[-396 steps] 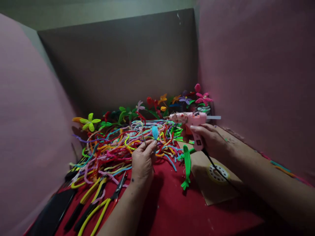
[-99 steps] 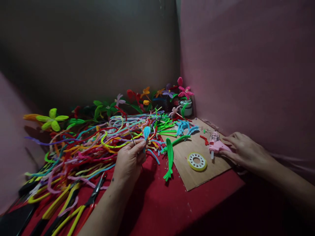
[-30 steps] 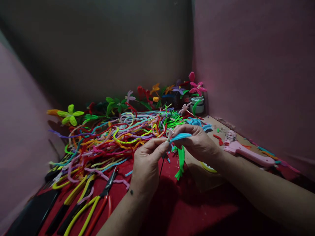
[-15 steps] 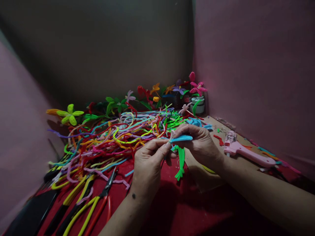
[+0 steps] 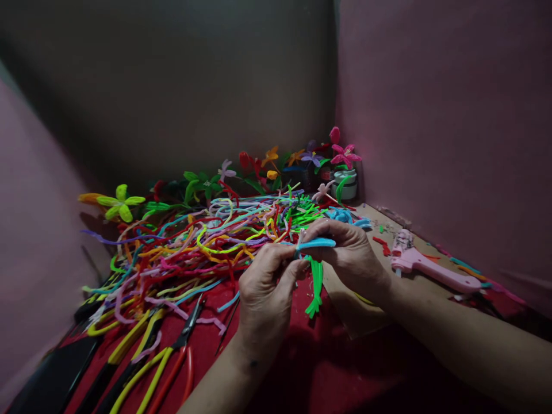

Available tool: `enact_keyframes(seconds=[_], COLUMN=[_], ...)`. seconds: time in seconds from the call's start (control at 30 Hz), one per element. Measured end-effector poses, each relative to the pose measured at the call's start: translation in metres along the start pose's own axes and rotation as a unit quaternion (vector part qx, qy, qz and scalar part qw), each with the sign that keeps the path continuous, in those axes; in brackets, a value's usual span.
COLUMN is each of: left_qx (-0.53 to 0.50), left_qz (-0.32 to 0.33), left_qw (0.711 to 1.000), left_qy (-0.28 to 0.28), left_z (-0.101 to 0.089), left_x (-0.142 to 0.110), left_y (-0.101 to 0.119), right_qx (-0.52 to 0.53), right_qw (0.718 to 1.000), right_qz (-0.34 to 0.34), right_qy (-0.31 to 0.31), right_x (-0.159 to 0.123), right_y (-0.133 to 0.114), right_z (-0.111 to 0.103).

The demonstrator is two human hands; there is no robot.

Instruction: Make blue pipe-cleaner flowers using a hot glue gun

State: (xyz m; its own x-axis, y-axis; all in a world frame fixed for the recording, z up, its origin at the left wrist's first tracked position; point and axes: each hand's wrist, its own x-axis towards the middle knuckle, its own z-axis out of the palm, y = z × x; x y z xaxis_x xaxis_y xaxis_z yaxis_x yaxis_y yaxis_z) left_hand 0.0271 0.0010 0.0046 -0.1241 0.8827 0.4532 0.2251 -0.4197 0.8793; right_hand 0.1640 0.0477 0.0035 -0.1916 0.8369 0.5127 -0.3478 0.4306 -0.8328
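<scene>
Near the middle of the head view, my right hand [image 5: 351,253] is closed in a pinch on a blue pipe-cleaner petal [image 5: 321,243]. My left hand [image 5: 269,282] is curled at the petal's left end, its index fingertip against that end and its thumb a little lower. A pale fuzzy tip [image 5: 302,234] pokes up between the two hands; what it joins to is hidden by fingers. Just below them, a green pipe-cleaner bundle [image 5: 317,287] shows over the red surface.
A big tangle of coloured pipe cleaners [image 5: 185,253] spreads left. Red-and-yellow-handled scissors [image 5: 183,339] and yellow-black pliers [image 5: 133,339] lie front left. A pink glue gun [image 5: 431,270] rests on cardboard [image 5: 353,316] at right. Pipe-cleaner flowers [image 5: 345,154] stand along the back.
My left hand has rolled slightly, and its thumb has shifted down from the petal's end. The right hand keeps its pinch almost in place. The view has moved very slightly.
</scene>
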Motion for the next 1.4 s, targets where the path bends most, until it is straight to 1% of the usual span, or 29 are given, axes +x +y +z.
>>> enact_keyframes(seconds=[0.17,0.23,0.3,0.43,0.5,0.57,0.63,0.7,0.77,0.83,0.93,1.07,1.17,1.3,1.4], left_qx=[0.059,0.08,0.088,0.086,0.08,0.063,0.021,-0.051,-0.138,-0.212,-0.279,-0.337,-0.354,-0.364,-0.37], left_qz=[0.079,0.1,0.108,0.1,0.084,0.055,0.009,-0.05,-0.108,-0.154,-0.198,-0.226,-0.228,-0.203,-0.192], left_qw=[0.995,0.992,0.99,0.991,0.993,0.996,1.0,0.997,0.984,0.964,0.938,0.913,0.906,0.908,0.908], left_qy=[-0.011,-0.006,-0.002,-0.012,-0.015,-0.017,-0.02,-0.026,-0.037,-0.048,-0.062,-0.047,-0.038,-0.044,-0.043], left_z=[-0.001,-0.001,0.0,0.0,-0.001,-0.001,-0.001,-0.002,-0.003,-0.005,-0.008,-0.009,-0.011,-0.015,-0.016], left_x=[0.0,0.0,0.0,0.0,0.001,0.002,0.004,0.007,0.011,0.014,0.018,0.022,0.024,0.028,0.029], left_y=[-0.002,-0.001,-0.001,-0.002,-0.002,-0.001,0.0,0.001,0.0,-0.001,-0.002,-0.005,-0.008,-0.013,-0.015], right_qx=[-0.006,-0.008,-0.006,-0.01,-0.015,-0.006,0.004,0.004,0.008,0.021,0.028,0.03,0.035,0.042,-0.006], right_qw=[1.0,1.0,1.0,1.0,1.0,1.0,1.0,0.999,0.998,0.995,0.992,0.99,0.985,0.974,0.97], right_qz=[-0.012,-0.015,-0.008,0.014,0.01,0.0,-0.019,-0.034,-0.045,-0.051,-0.054,-0.055,-0.058,-0.064,-0.065], right_qy=[-0.008,-0.006,-0.001,0.007,0.005,-0.002,0.004,0.024,0.053,0.079,0.108,0.128,0.156,0.212,0.234], right_x=[-0.002,-0.002,-0.003,-0.005,-0.007,-0.008,-0.009,-0.008,-0.005,-0.001,0.006,0.013,0.019,0.028,0.035], right_y=[0.0,0.0,0.001,0.002,0.002,0.001,-0.001,-0.003,-0.003,-0.001,0.003,0.008,0.006,-0.011,-0.029], right_z=[0.002,0.002,0.003,0.005,0.006,0.007,0.006,0.004,0.001,-0.003,-0.008,-0.014,-0.019,-0.03,-0.043])
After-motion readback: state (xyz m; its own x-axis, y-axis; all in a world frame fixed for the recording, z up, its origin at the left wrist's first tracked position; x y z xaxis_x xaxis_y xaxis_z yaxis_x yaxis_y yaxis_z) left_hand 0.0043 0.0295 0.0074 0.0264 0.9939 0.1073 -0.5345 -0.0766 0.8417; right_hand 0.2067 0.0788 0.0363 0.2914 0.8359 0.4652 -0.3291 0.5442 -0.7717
